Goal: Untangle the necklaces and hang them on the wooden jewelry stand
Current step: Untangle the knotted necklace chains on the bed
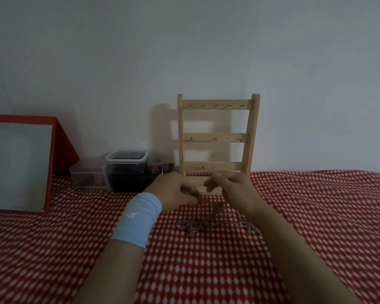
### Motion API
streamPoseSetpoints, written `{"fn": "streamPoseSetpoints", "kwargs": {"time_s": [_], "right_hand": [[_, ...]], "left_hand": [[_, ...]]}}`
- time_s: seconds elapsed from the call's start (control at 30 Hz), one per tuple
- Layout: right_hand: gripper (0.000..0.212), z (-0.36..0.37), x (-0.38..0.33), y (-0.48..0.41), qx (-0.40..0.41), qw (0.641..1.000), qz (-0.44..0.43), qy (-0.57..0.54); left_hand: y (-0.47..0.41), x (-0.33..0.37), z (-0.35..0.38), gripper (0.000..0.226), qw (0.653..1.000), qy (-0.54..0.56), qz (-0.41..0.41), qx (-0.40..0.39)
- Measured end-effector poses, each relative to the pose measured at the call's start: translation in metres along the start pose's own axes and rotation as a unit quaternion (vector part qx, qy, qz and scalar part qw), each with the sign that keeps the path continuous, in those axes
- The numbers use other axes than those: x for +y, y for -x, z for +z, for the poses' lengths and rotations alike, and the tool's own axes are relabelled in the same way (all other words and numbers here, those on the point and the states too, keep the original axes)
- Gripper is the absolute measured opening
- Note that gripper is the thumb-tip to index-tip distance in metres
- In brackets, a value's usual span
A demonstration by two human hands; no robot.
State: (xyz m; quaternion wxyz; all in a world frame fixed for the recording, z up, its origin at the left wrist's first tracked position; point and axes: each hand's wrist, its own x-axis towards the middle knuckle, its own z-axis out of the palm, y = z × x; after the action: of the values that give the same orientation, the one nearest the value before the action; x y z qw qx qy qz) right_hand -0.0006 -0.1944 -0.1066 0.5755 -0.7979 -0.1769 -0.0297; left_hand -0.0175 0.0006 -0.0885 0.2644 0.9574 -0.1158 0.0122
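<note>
Lying in a tangled heap on the red and white dotted cloth [316, 216], the necklaces [198, 226] sit just below the two hands, with a bit of thin chain lifted off the heap. The left hand [176, 190], which wears a light blue wristband [138, 218], pinches that chain with curled fingers, and the right hand [230, 185] seems to pinch it too, both close together at the foot of the wooden jewelry stand [217, 137] by the wall. Off to the left are plastic boxes [125, 163] and a mirror in a red frame [20, 165].
</note>
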Motion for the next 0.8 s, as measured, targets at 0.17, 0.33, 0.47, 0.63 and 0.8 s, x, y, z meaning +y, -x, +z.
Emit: {"fn": "streamPoseSetpoints", "kwargs": {"time_s": [0.17, 0.33, 0.47, 0.63, 0.8], "right_hand": [[0.042, 0.002, 0.000, 0.003, -0.038, 0.999, 0.013, 0.035], [0.041, 0.001, -0.006, 0.005, -0.039, 0.996, 0.068, -0.032], [0.067, -0.001, -0.005, 0.005, -0.028, 0.989, 0.116, -0.085], [0.058, 0.003, -0.002, 0.003, -0.016, 0.995, 0.097, -0.001], [0.040, 0.006, 0.011, -0.002, -0.005, 0.992, 0.040, 0.122]], "left_hand": [[-0.001, 0.000, -0.002, 0.015, 0.997, 0.064, 0.018, 0.042], [-0.002, -0.005, 0.003, 0.008, 0.978, 0.187, 0.005, 0.093], [-0.003, -0.004, 0.005, 0.015, 0.950, 0.299, -0.029, 0.083], [-0.009, -0.003, 0.007, 0.030, 0.858, 0.502, -0.048, 0.097], [-0.005, 0.001, 0.002, 0.033, 0.698, 0.710, -0.063, 0.068]]}}
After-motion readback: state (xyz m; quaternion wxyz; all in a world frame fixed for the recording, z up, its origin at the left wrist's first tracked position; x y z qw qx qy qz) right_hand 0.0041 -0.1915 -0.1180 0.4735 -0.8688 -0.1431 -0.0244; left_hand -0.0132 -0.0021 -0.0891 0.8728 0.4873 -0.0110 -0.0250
